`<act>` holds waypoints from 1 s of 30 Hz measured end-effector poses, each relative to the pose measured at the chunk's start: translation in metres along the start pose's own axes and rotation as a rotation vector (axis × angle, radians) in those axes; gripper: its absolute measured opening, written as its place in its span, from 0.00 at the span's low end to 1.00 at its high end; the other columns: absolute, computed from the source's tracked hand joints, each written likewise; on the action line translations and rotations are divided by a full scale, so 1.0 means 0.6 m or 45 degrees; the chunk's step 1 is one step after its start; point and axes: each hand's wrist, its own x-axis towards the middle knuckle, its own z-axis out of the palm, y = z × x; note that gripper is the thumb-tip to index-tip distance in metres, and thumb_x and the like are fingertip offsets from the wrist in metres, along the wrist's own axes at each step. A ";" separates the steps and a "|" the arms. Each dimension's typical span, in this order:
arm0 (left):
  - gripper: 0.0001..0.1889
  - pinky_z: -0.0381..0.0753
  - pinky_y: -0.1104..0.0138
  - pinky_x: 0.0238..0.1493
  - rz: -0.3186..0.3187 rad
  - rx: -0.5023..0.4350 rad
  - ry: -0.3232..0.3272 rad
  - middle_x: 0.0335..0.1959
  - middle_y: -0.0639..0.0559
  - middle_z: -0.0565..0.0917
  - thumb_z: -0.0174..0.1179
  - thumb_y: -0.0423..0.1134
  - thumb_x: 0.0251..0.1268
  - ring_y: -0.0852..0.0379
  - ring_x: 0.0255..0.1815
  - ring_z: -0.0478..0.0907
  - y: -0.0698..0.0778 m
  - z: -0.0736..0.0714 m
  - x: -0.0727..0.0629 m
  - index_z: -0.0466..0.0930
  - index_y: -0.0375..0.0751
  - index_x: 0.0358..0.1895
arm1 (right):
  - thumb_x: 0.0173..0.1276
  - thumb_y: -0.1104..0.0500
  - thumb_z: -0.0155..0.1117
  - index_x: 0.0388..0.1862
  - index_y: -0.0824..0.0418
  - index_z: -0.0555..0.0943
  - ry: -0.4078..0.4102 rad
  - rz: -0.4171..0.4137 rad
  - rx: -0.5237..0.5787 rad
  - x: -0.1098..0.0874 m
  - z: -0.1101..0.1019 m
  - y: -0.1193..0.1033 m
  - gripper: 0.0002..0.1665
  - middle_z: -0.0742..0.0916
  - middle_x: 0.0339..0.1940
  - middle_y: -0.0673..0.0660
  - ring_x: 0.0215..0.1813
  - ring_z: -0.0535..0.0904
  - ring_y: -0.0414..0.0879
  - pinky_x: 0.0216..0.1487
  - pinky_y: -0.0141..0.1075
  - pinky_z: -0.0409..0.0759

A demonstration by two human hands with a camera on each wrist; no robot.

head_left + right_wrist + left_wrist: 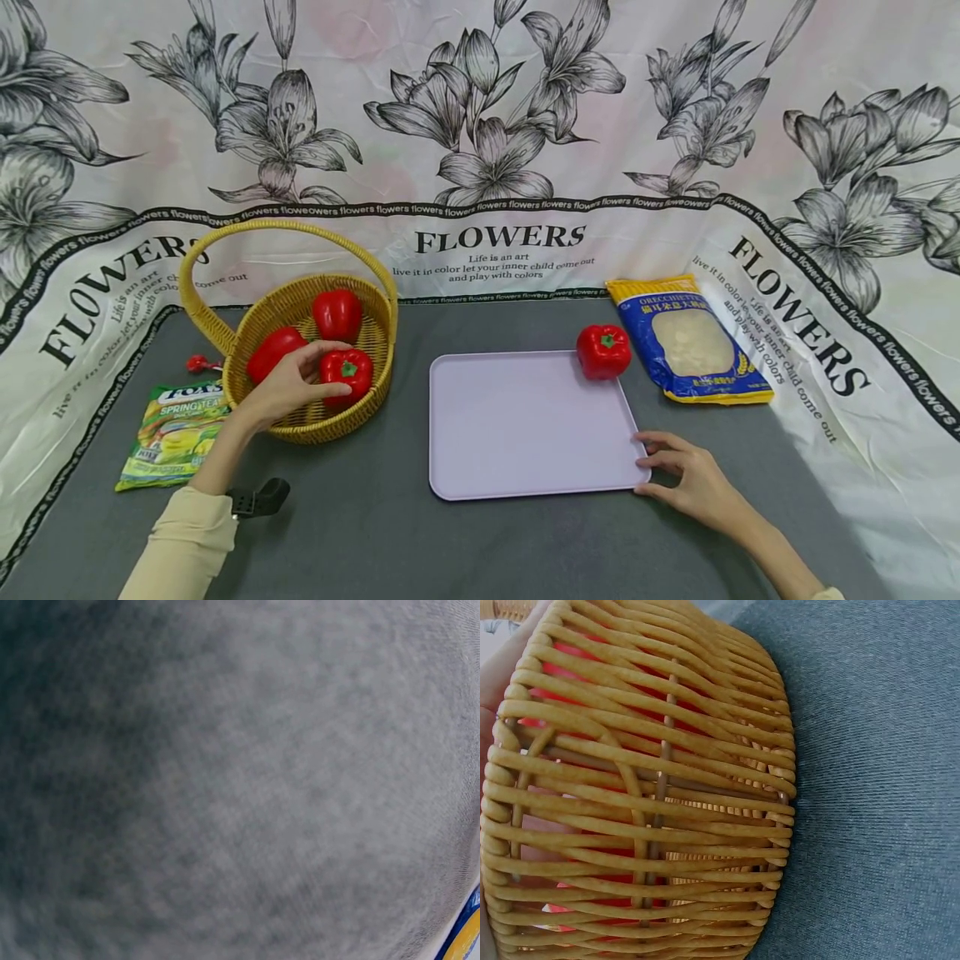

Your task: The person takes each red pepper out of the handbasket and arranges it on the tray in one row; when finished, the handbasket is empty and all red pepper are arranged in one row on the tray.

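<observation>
My left hand (285, 387) reaches into the yellow wicker basket (381, 392) and holds a red bell pepper (348, 367) between thumb and fingers. Two more peppers lie in there: one red pepper (337, 314) at the back, another pepper (272, 354) at the left, partly behind the hand. In the left wrist view the woven wall (705, 757) of the basket covers most of the hand, with red showing through the gaps. My right hand (693, 479) grips the lilac tray (525, 429) at its near right corner. A red bell pepper (603, 352) sits on the tray's far right corner.
A blue and yellow orecchiette bag (693, 342) lies right of the tray. Left of the basket are a green packet (168, 437) and a small red item (198, 363). The basket's tall handle (300, 227) arches over it. A flower-printed cloth (495, 175) hangs behind the grey table surface (450, 550).
</observation>
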 end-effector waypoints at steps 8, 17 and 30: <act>0.35 0.79 0.69 0.52 -0.001 0.056 0.018 0.62 0.37 0.72 0.71 0.40 0.55 0.41 0.57 0.74 -0.001 -0.002 0.003 0.68 0.41 0.68 | 0.38 0.61 0.84 0.32 0.57 0.88 0.015 -0.009 0.013 -0.001 0.000 0.002 0.19 0.84 0.50 0.57 0.43 0.79 0.45 0.47 0.14 0.70; 0.39 0.74 0.54 0.59 0.035 0.147 -0.057 0.64 0.37 0.71 0.72 0.39 0.53 0.40 0.62 0.71 -0.001 -0.015 -0.007 0.66 0.39 0.70 | 0.38 0.62 0.83 0.33 0.58 0.87 0.012 -0.032 0.029 0.000 0.001 0.003 0.19 0.84 0.50 0.58 0.43 0.79 0.45 0.47 0.14 0.69; 0.34 0.78 0.66 0.55 0.025 0.062 -0.041 0.60 0.39 0.74 0.72 0.38 0.52 0.41 0.59 0.74 0.001 -0.014 -0.009 0.72 0.41 0.65 | 0.37 0.61 0.84 0.33 0.56 0.87 0.029 -0.031 0.022 0.000 0.004 0.004 0.20 0.84 0.50 0.57 0.43 0.78 0.43 0.47 0.14 0.69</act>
